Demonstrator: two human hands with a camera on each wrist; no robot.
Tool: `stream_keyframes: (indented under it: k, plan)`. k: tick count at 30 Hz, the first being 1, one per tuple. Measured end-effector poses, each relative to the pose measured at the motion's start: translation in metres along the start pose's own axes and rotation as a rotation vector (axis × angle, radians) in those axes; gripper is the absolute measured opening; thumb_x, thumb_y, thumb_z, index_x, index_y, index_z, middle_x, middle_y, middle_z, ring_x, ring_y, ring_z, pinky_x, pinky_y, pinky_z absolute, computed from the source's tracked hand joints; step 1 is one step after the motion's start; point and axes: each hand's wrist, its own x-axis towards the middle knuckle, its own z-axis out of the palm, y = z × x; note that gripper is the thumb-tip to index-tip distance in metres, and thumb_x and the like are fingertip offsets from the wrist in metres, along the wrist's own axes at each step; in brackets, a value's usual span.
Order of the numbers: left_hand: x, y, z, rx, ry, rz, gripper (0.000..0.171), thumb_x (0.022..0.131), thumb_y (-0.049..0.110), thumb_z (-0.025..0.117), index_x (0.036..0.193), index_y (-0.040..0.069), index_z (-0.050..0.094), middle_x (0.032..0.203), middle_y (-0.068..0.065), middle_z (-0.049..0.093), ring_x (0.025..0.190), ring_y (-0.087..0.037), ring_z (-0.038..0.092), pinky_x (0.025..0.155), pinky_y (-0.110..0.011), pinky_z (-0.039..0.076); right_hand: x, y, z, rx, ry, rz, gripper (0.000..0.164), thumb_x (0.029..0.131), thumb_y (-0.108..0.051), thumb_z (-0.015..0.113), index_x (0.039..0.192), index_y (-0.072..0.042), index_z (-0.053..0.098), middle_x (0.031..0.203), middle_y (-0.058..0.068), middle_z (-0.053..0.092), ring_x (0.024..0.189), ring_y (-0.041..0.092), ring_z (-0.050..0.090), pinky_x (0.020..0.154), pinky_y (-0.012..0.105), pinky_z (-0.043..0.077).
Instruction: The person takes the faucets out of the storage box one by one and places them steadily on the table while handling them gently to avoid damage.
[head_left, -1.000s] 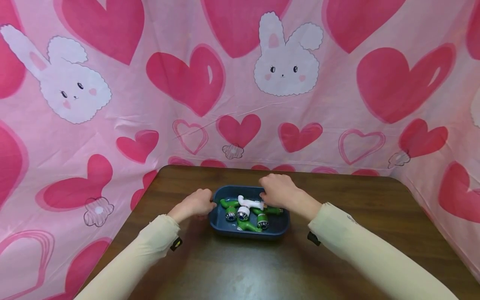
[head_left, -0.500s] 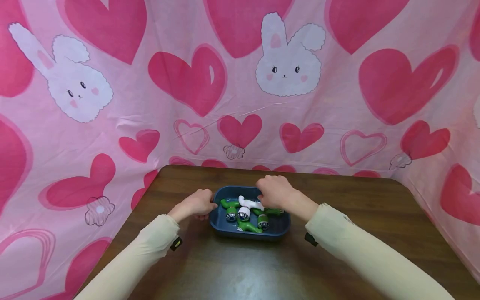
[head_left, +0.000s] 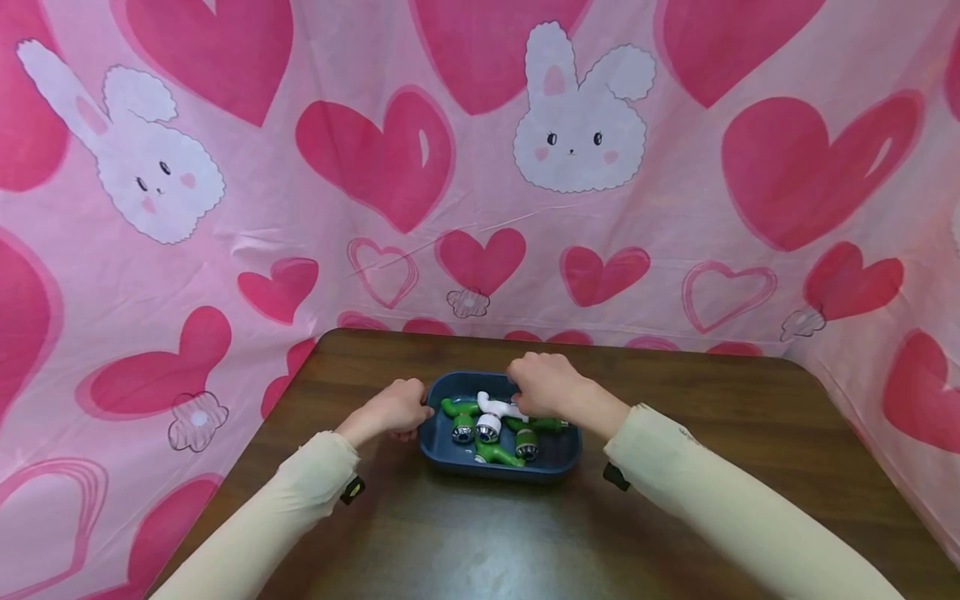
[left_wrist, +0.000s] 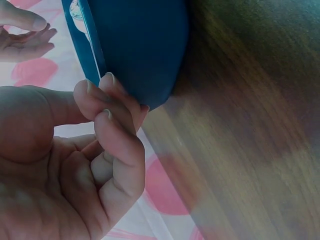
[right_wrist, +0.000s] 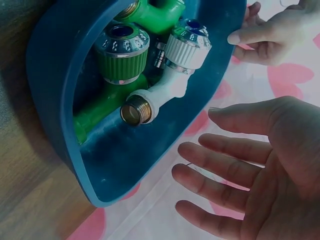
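The white tap (head_left: 495,409) lies inside the blue tub (head_left: 498,470), among several green ones, with its long axis running roughly left to right as the person sees it, a little slanted. Its brass threaded end (right_wrist: 145,108) points toward the person's right, its bent neck sits at the left, and its ribbed knob faces back toward the person. The right hand (head_left: 546,384) is the nearer one by far: it hangs by the tub's far rim, just beyond that threaded end, so the tap lies to its left and toward the person. Its fingers are spread and hold nothing; the right wrist view shows a gap between them and the tap. The left hand (head_left: 396,406) pinches the tub's left end between thumb and fingers, well apart from the tap. Around the white tap, a green tap (head_left: 462,422) sits just to its left, with others in front and to the right. The tub's own long axis also runs left to right, across the table (head_left: 420,533), before a pink curtain (head_left: 375,58).
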Motion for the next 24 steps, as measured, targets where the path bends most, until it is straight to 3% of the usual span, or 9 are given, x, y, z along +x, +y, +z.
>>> stream_keyframes:
  k: [9, 16, 21, 24]
  plan:
    - [0.003, -0.002, 0.001, -0.004, -0.012, -0.002, 0.024, 0.106, 0.014, 0.064, 0.087, -0.001, 0.066, 0.061, -0.009, 0.065, 0.05, -0.019, 0.063, 0.049, -0.031, 0.057, 0.007, 0.0, 0.002, -0.001, -0.031, 0.005, 0.024, 0.091, -0.021, 0.082, 0.111, -0.009, 0.079, 0.096, 0.004, 0.074, 0.077, 0.019, 0.062, 0.071, 0.04, 0.06]
    - [0.003, -0.003, -0.001, -0.023, 0.0, 0.0, 0.018, 0.105, 0.011, 0.063, 0.092, -0.001, 0.066, 0.063, -0.011, 0.064, 0.051, -0.019, 0.064, 0.051, -0.03, 0.058, 0.013, -0.003, -0.001, 0.004, -0.049, 0.007, 0.022, 0.09, -0.021, 0.082, 0.108, -0.009, 0.078, 0.087, 0.002, 0.07, 0.073, 0.02, 0.06, 0.065, 0.037, 0.057]
    - [0.006, -0.002, 0.002, -0.012, -0.001, 0.004, 0.023, 0.105, 0.01, 0.063, 0.083, 0.001, 0.064, 0.061, -0.01, 0.064, 0.049, -0.019, 0.064, 0.049, -0.03, 0.057, 0.014, -0.004, 0.0, 0.01, -0.081, 0.027, 0.025, 0.09, -0.023, 0.084, 0.11, -0.009, 0.078, 0.09, 0.002, 0.071, 0.075, 0.019, 0.06, 0.068, 0.036, 0.057]
    - [0.005, -0.002, 0.002, -0.005, 0.001, 0.002, 0.025, 0.104, 0.01, 0.064, 0.081, 0.003, 0.062, 0.06, -0.011, 0.064, 0.049, -0.019, 0.064, 0.049, -0.03, 0.057, 0.016, -0.005, 0.001, 0.008, -0.087, 0.025, 0.019, 0.089, -0.023, 0.084, 0.102, -0.011, 0.077, 0.081, 0.002, 0.067, 0.07, 0.02, 0.059, 0.063, 0.034, 0.054]
